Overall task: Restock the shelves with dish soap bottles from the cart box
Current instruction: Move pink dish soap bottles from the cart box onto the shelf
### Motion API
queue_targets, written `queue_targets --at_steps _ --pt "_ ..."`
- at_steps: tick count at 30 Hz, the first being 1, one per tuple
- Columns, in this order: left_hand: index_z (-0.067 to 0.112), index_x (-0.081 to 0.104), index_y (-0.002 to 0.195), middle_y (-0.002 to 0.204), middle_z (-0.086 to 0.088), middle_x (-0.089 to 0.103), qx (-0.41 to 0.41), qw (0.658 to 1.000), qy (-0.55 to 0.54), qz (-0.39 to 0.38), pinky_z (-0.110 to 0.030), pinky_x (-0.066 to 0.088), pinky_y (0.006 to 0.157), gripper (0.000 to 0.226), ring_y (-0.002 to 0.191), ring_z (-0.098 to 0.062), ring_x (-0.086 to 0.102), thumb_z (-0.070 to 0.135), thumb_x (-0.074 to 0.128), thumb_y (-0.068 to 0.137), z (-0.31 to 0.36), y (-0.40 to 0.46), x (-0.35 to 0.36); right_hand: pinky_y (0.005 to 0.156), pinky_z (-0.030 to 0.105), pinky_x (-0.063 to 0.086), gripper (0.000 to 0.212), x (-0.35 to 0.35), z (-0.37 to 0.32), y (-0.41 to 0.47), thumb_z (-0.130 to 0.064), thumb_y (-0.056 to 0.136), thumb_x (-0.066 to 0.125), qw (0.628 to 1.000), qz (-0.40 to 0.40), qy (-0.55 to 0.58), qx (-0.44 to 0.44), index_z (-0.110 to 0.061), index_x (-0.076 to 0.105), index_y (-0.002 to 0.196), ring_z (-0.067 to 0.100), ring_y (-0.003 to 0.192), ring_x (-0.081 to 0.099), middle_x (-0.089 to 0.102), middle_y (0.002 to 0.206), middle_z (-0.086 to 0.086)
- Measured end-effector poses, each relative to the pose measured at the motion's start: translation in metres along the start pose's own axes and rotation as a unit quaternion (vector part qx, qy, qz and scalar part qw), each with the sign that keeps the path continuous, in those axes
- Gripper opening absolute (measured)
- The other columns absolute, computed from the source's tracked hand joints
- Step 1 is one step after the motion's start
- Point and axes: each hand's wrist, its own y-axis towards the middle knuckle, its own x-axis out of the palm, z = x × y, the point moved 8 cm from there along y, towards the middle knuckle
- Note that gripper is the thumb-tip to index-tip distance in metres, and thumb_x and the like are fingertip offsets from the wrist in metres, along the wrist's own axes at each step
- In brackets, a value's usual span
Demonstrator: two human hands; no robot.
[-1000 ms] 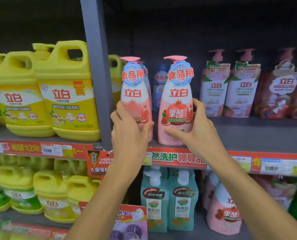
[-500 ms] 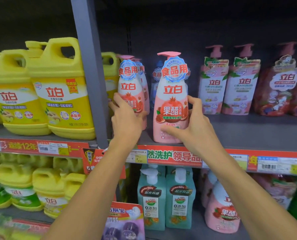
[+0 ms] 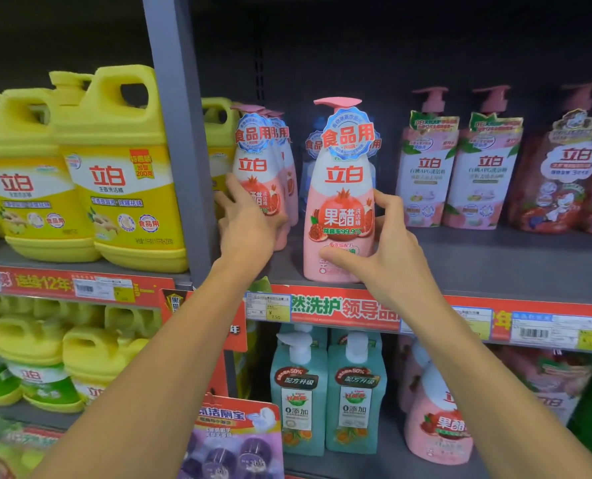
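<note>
Two pink pump bottles of dish soap stand upright on the grey shelf (image 3: 494, 267). My left hand (image 3: 249, 223) wraps the lower part of the left pink bottle (image 3: 256, 167), which stands deeper on the shelf, in front of more of the same kind. My right hand (image 3: 387, 240) grips the right pink bottle (image 3: 342, 188) at its lower right side, near the shelf's front edge. A blue bottle is partly hidden behind it. The cart box is out of view.
A grey upright post (image 3: 180, 140) stands just left of my left hand. Yellow jugs (image 3: 115, 174) fill the shelf left of it. Pink-and-white pump bottles (image 3: 460, 167) and red pouches (image 3: 563, 174) stand to the right. Teal bottles (image 3: 325, 392) sit on the shelf below.
My left hand has pushed its pink bottle farther back on the shelf. My right hand's bottle has settled upright near the front edge.
</note>
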Motion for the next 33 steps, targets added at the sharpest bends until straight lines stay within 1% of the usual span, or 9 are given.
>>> queue_targets --at_steps 4,6,9,12,15,18,22,27,33 --pt "0.008 0.005 0.153 0.148 -0.020 0.025 -0.002 1.000 0.014 -0.019 -0.048 0.038 0.104 0.102 0.134 -0.040 0.037 0.034 0.075 0.083 -0.001 -0.003 0.002 0.095 0.052 0.052 0.086 0.000 0.000 -0.002 -0.051 0.065 0.085 1.000 0.001 0.006 0.006 -0.045 0.028 0.130 0.015 0.113 0.064 0.064 0.124 -0.014" --pt "0.009 0.007 0.153 0.151 -0.018 0.023 0.034 0.999 0.033 -0.020 -0.049 0.038 0.105 0.097 0.136 -0.039 0.036 0.039 0.071 0.086 0.002 -0.013 -0.005 0.095 0.052 0.053 0.086 0.000 -0.001 -0.003 -0.053 0.064 0.084 1.000 0.002 0.005 0.009 -0.045 0.029 0.129 0.016 0.113 0.064 0.064 0.124 -0.014" --pt "0.011 0.021 0.152 0.154 -0.010 0.030 0.143 0.986 0.086 -0.003 -0.047 0.045 0.099 0.079 0.134 -0.031 0.044 0.050 0.057 0.093 0.006 -0.050 -0.025 0.094 0.051 0.053 0.083 -0.001 -0.001 -0.004 -0.056 0.064 0.084 1.000 0.005 -0.005 0.011 -0.044 0.030 0.126 0.015 0.112 0.064 0.063 0.125 -0.014" --pt "0.006 0.048 0.140 0.144 -0.011 0.051 0.256 0.951 0.169 0.044 -0.040 0.054 0.089 0.065 0.125 -0.028 0.056 0.053 0.048 0.096 -0.008 -0.090 -0.039 0.094 0.049 0.053 0.083 -0.003 -0.002 -0.005 -0.056 0.066 0.084 0.999 0.016 -0.032 0.006 -0.041 0.032 0.129 0.012 0.112 0.062 0.060 0.127 -0.012" --pt "0.001 0.062 0.127 0.131 -0.018 0.062 0.336 0.907 0.247 0.057 -0.043 0.047 0.101 0.061 0.126 -0.033 0.056 0.050 0.046 0.096 -0.034 -0.108 -0.023 0.093 0.047 0.053 0.083 -0.005 -0.003 -0.006 -0.054 0.066 0.086 0.998 0.028 -0.046 0.009 -0.038 0.035 0.130 0.013 0.111 0.062 0.059 0.126 -0.008" --pt "0.000 0.059 0.131 0.139 -0.020 0.055 0.348 0.891 0.286 0.060 -0.047 0.037 0.112 0.063 0.137 -0.034 0.044 0.052 0.044 0.098 -0.044 -0.111 -0.009 0.095 0.045 0.053 0.084 -0.005 -0.004 -0.007 -0.051 0.066 0.087 0.998 0.034 -0.048 0.014 -0.035 0.037 0.132 0.015 0.111 0.062 0.060 0.126 -0.004" --pt "0.000 0.051 0.139 0.153 -0.019 0.039 0.344 0.891 0.282 0.090 -0.048 0.026 0.119 0.067 0.147 -0.033 0.027 0.053 0.040 0.099 -0.045 -0.112 -0.007 0.099 0.046 0.050 0.086 -0.004 -0.007 -0.009 -0.046 0.070 0.086 0.998 0.034 -0.055 0.015 -0.032 0.037 0.139 0.017 0.114 0.060 0.060 0.127 -0.002" --pt "-0.001 0.046 0.143 0.153 -0.020 0.039 0.345 0.889 0.277 0.116 -0.048 0.024 0.120 0.069 0.146 -0.034 0.028 0.051 0.042 0.099 -0.045 -0.112 -0.005 0.103 0.041 0.046 0.088 0.008 -0.015 -0.007 -0.040 0.075 0.084 0.998 0.025 -0.060 0.002 -0.028 0.036 0.147 0.021 0.120 0.056 0.058 0.129 0.001" --pt "-0.001 0.042 0.145 0.153 -0.019 0.038 0.343 0.890 0.273 0.124 -0.048 0.026 0.119 0.070 0.147 -0.033 0.028 0.052 0.039 0.100 -0.045 -0.116 -0.008 0.101 0.034 0.037 0.093 0.048 -0.034 0.001 -0.037 0.085 0.076 0.997 -0.017 -0.080 -0.014 -0.023 0.019 0.157 0.024 0.128 0.046 0.049 0.136 0.006"
